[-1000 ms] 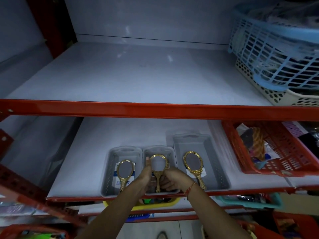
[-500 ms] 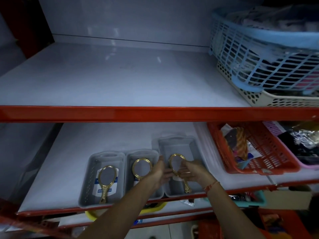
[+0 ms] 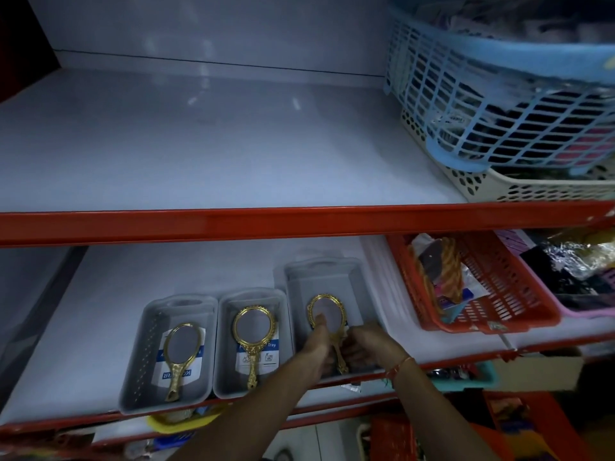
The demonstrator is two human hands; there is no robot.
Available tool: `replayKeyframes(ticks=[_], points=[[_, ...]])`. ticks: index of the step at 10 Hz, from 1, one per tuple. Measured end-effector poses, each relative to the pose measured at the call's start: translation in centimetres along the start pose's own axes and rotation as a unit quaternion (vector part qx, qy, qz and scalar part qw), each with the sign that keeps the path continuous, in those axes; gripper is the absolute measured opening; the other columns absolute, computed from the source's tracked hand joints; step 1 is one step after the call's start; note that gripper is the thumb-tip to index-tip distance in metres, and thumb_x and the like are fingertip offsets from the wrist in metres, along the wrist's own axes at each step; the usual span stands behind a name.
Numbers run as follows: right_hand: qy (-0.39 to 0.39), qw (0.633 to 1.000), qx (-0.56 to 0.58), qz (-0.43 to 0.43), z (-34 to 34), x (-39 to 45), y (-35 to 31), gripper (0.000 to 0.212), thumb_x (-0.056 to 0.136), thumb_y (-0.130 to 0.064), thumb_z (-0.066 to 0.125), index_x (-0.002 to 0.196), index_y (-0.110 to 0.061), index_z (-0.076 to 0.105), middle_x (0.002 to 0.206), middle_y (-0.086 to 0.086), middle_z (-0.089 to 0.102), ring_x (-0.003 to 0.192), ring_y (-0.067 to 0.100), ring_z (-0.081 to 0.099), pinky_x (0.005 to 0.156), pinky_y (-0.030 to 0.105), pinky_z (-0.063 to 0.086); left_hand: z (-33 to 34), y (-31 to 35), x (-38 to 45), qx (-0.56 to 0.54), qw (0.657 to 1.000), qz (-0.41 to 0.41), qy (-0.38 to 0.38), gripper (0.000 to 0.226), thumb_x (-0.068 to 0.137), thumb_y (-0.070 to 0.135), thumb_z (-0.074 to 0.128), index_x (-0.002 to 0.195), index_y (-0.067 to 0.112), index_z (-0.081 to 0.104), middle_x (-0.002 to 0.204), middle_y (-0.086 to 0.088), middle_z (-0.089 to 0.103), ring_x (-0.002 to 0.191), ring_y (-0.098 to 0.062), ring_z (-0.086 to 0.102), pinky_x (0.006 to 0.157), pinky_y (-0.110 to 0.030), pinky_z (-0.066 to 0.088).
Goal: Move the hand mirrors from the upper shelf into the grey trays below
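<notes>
Three grey trays sit side by side on the lower shelf. The left tray (image 3: 139,361) holds a gold hand mirror (image 3: 181,354) lying flat. A second gold mirror (image 3: 253,331) lies in the middle tray (image 3: 226,357). In the right tray (image 3: 332,271) a third gold mirror (image 3: 327,314) is gripped by both hands: my left hand (image 3: 319,344) has its thumb on the glass and my right hand (image 3: 369,344) is at the handle. The upper shelf (image 3: 199,144) shows no mirrors.
A blue lattice basket (image 3: 499,104) stacked on a cream basket (image 3: 532,188) fills the upper shelf's right end. A red basket (image 3: 499,294) of goods stands right of the trays, a pink one (image 3: 582,311) beyond it. Red shelf edges (image 3: 266,221) run across.
Both hands moved from the middle tray's mirror to the right tray's mirror and now hold it. The view shifted right, so the trays sit further left.
</notes>
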State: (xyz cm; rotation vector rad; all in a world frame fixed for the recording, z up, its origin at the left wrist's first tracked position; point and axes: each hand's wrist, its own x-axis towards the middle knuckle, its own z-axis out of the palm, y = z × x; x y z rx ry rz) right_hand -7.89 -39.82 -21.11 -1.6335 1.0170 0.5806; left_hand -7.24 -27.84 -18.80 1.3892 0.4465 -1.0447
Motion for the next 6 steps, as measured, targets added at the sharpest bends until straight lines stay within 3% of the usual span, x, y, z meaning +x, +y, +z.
replayKeyframes(ticks=[1,2,3,4,5,6], points=[[-0.011,1.000,0.009,0.007,0.2,-0.1,-0.1,0.027,0.090,-0.015,0.051,0.101,0.006,0.064,0.089,0.022,0.070,0.070,0.030,0.068,0.054,0.029,0.055,-0.1,0.7,-0.7,0.013,1.000,-0.012,0.000,0.077,0.098,0.055,0.015,0.133,-0.005,0.046,0.127,-0.022,0.058,0.084,-0.025,0.061,0.050,-0.022,0.044],[-0.019,1.000,0.017,0.007,0.4,0.0,-0.1,0.024,0.088,-0.012,0.053,0.094,0.007,0.065,0.095,0.025,0.072,0.077,0.035,0.071,0.063,0.036,0.060,-0.3,1.1,-1.5,0.000,1.000,-0.021,-0.012,0.077,0.098,0.054,0.014,0.136,-0.006,0.044,0.133,-0.023,0.053,0.082,-0.025,0.060,0.044,-0.020,0.046],[-0.022,1.000,0.017,-0.002,0.6,-0.5,0.0,0.027,0.084,-0.010,0.055,0.099,0.009,0.067,0.097,0.027,0.072,0.085,0.037,0.072,0.071,0.039,0.061,-0.5,0.6,-1.6,0.005,1.000,-0.014,-0.009,0.079,0.097,0.057,0.011,0.132,-0.004,0.047,0.108,-0.017,0.064,0.071,-0.020,0.055,0.052,-0.023,0.049],[-0.015,1.000,0.023,-0.011,0.7,-0.8,0.2,0.027,0.083,-0.010,0.056,0.097,0.009,0.068,0.096,0.026,0.073,0.081,0.034,0.072,0.066,0.033,0.059,-0.9,0.2,-2.1,-0.008,1.000,-0.020,-0.003,0.085,0.095,0.062,0.010,0.133,-0.003,0.048,0.127,-0.022,0.058,0.101,-0.029,0.060,0.081,-0.030,0.048],[0.018,0.999,0.022,-0.021,1.0,-0.7,0.6,0.023,0.081,-0.009,0.055,0.087,0.007,0.069,0.094,0.027,0.073,0.079,0.035,0.072,0.070,0.040,0.060,-1.5,-0.3,-2.2,-0.019,0.999,-0.011,-0.034,0.084,0.095,0.061,0.008,0.140,-0.004,0.038,0.142,-0.023,0.044,0.131,-0.032,0.045,0.109,-0.035,0.032],[0.062,0.996,0.011,-0.057,1.0,-0.8,1.0,0.025,0.076,-0.015,0.056,0.085,0.004,0.069,0.094,0.025,0.073,0.086,0.037,0.072,0.082,0.048,0.058,-2.3,-0.5,-4.3,-0.005,0.999,0.016,-0.030,0.079,0.097,0.057,0.007,0.143,-0.001,0.033,0.146,-0.020,0.041,0.136,-0.031,0.038,0.116,-0.039,0.023]])
